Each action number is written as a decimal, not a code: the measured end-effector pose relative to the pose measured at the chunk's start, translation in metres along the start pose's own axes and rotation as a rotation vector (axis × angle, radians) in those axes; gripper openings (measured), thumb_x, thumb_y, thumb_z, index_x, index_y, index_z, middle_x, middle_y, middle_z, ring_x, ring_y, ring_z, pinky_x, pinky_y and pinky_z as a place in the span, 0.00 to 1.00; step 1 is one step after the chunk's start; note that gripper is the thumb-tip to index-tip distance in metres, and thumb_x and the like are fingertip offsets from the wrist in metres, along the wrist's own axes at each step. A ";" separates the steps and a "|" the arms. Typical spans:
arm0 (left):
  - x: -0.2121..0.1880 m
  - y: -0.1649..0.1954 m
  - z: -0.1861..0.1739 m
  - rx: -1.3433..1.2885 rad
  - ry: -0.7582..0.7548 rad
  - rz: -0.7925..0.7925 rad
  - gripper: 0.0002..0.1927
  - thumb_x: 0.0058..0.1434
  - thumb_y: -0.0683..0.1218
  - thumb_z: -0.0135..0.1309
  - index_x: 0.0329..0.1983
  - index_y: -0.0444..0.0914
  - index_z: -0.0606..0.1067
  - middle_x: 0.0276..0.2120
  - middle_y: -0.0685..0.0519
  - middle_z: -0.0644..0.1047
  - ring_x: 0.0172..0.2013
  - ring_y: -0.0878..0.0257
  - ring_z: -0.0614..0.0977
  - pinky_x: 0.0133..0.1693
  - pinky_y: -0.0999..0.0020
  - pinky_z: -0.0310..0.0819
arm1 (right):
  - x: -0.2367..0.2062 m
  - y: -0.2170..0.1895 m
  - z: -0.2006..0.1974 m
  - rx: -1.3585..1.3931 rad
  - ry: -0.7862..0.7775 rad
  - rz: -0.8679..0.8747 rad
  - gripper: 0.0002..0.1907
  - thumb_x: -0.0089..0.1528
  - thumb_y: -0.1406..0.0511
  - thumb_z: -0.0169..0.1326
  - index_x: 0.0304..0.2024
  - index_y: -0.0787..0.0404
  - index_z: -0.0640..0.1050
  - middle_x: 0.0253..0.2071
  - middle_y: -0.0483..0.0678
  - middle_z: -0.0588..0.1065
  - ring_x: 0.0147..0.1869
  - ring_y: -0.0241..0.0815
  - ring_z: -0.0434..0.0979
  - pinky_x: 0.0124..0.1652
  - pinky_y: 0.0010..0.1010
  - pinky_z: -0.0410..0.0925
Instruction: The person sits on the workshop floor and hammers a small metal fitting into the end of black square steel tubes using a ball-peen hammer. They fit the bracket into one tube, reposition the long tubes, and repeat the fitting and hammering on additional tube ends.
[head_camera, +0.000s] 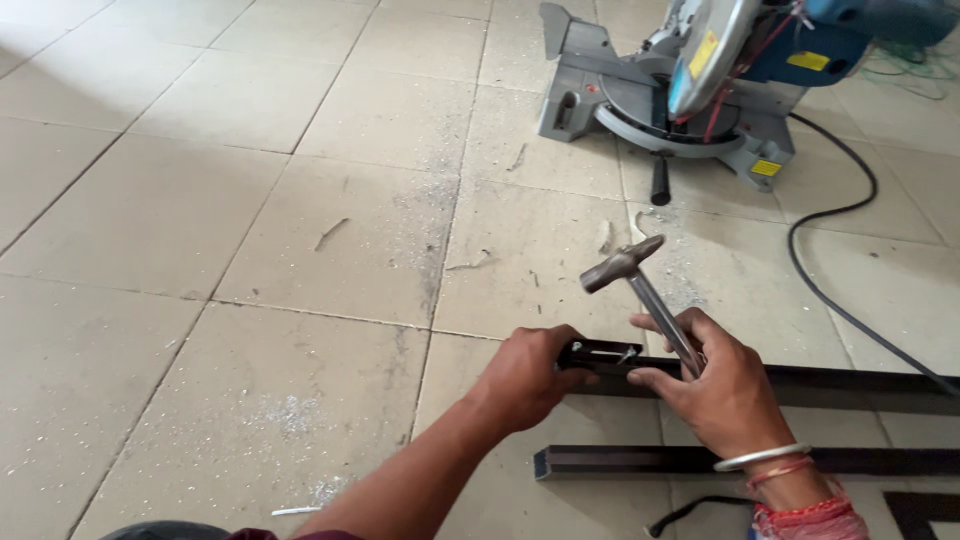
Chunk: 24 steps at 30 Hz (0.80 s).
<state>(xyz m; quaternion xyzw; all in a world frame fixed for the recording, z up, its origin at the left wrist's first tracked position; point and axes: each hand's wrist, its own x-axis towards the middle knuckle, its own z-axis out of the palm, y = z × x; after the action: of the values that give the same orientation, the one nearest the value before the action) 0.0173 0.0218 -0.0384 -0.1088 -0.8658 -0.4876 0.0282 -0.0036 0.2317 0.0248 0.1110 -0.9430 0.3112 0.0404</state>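
Observation:
My right hand (722, 385) grips the shaft of a metal hammer (640, 280), whose head is raised above the floor and tilted. My left hand (530, 375) holds the open end of a long dark rectangular metal bar (860, 385) that lies on the tiled floor and runs off to the right. The hammer head hangs just above and behind that bar end. A second dark metal bar (640, 460) lies parallel, nearer to me, partly hidden by my right wrist, which wears a bangle and red threads.
A grey and blue mitre saw (690, 90) stands on the floor at the back right, its black cable (800, 260) curving down the right side. Metal shavings and scraps (330, 232) are scattered on the beige tiles. Another dark metal piece (920, 510) shows at the bottom right.

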 end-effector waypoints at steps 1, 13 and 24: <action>0.000 0.001 0.000 0.008 -0.004 -0.016 0.16 0.55 0.50 0.65 0.40 0.34 0.78 0.30 0.41 0.82 0.35 0.43 0.84 0.38 0.54 0.76 | 0.002 -0.001 0.001 -0.037 -0.038 0.040 0.24 0.48 0.60 0.74 0.46 0.52 0.83 0.21 0.46 0.66 0.24 0.38 0.62 0.27 0.34 0.64; -0.011 -0.001 0.003 -0.188 0.083 -0.068 0.21 0.50 0.49 0.68 0.45 0.35 0.81 0.35 0.44 0.83 0.38 0.52 0.86 0.42 0.61 0.78 | 0.005 0.000 0.007 -0.100 -0.107 0.115 0.19 0.51 0.61 0.74 0.37 0.62 0.79 0.30 0.42 0.81 0.24 0.38 0.64 0.29 0.33 0.66; -0.011 -0.002 0.001 -0.123 0.079 -0.016 0.17 0.53 0.49 0.65 0.42 0.35 0.80 0.32 0.42 0.83 0.36 0.47 0.85 0.39 0.58 0.78 | 0.006 0.012 0.010 -0.173 -0.118 0.163 0.21 0.52 0.59 0.74 0.37 0.62 0.76 0.25 0.47 0.78 0.24 0.39 0.67 0.29 0.33 0.67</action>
<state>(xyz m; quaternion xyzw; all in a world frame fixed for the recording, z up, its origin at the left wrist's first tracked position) 0.0277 0.0200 -0.0427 -0.0841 -0.8332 -0.5440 0.0518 -0.0126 0.2335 0.0108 0.0481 -0.9729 0.2239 -0.0312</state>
